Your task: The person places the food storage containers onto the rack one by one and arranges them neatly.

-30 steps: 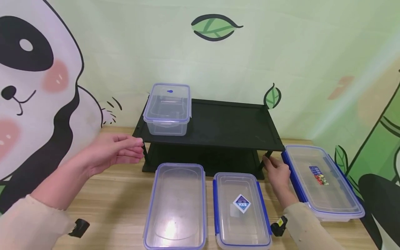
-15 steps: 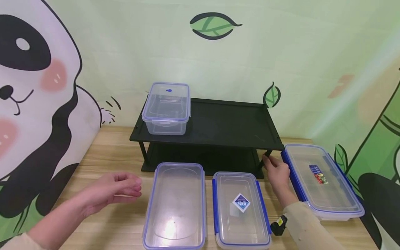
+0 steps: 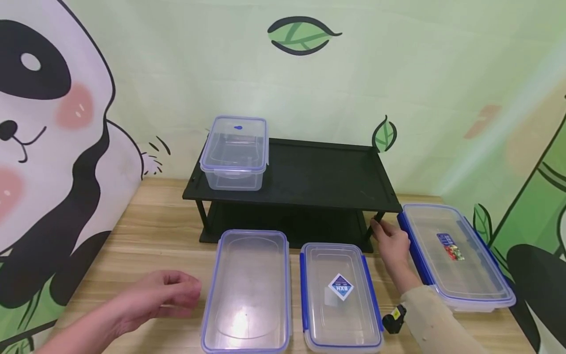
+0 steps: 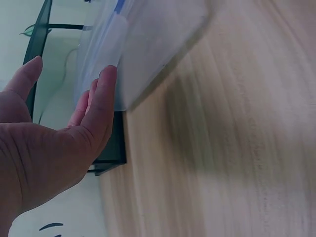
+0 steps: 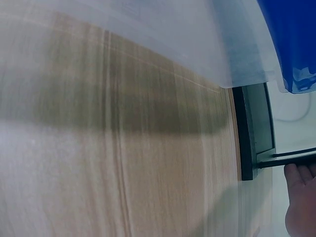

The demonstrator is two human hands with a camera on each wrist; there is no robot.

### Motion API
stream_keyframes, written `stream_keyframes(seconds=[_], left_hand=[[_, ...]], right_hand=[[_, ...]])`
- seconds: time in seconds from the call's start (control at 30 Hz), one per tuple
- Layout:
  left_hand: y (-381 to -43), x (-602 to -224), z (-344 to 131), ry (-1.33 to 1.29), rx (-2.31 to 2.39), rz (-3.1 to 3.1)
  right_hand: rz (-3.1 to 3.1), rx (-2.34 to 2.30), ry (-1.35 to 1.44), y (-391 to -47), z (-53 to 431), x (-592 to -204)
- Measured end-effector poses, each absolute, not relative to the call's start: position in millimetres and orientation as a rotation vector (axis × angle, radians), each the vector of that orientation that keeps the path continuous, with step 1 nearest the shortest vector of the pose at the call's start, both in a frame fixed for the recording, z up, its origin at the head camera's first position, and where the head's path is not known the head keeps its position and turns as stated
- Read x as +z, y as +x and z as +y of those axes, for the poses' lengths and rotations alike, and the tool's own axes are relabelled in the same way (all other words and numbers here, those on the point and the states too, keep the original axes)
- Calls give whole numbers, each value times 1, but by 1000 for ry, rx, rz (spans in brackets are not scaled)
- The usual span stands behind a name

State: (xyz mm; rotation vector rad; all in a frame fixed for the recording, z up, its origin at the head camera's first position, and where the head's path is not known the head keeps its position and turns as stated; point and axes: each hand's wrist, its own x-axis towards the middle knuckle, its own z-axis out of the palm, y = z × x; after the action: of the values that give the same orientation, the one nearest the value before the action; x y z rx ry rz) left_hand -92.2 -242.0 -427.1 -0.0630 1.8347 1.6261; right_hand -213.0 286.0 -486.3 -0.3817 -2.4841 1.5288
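A black two-tier rack (image 3: 323, 172) stands at the back of the wooden table. On its upper shelf, at the left, sits a clear lidded food container (image 3: 234, 152). My right hand (image 3: 391, 246) reaches to the rack's front right post, its fingertips touching it; in the right wrist view the fingertips (image 5: 292, 173) lie against the post (image 5: 286, 160). My left hand (image 3: 163, 297) hovers over the table, fingers loosely extended and holding nothing. It is nearest a large clear container (image 3: 247, 290) with a pale blue rim, which also shows beside the hand in the left wrist view.
A container with blue side clips and a diamond label (image 3: 342, 300) lies in front of the rack. Another blue-clipped container (image 3: 457, 255) lies at the right, beside my right forearm. Behind the table hangs a green backdrop (image 3: 199, 59) with a panda and leaves.
My left hand has moved away from the rack's front left corner, down and toward me, beside the large container. The right hand has stayed at its post.
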Motion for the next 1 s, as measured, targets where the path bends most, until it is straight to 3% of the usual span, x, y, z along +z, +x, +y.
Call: stream_keyframes(seconds=[0.33, 1.0], left_hand=[[-80, -429, -247, -84, 1588, 1781], [-57, -472, -232, -104, 1701, 1411]], right_hand=[[-2481, 1529, -393, -213, 287, -487], [-2475, 1488, -408, -215, 285, -486]])
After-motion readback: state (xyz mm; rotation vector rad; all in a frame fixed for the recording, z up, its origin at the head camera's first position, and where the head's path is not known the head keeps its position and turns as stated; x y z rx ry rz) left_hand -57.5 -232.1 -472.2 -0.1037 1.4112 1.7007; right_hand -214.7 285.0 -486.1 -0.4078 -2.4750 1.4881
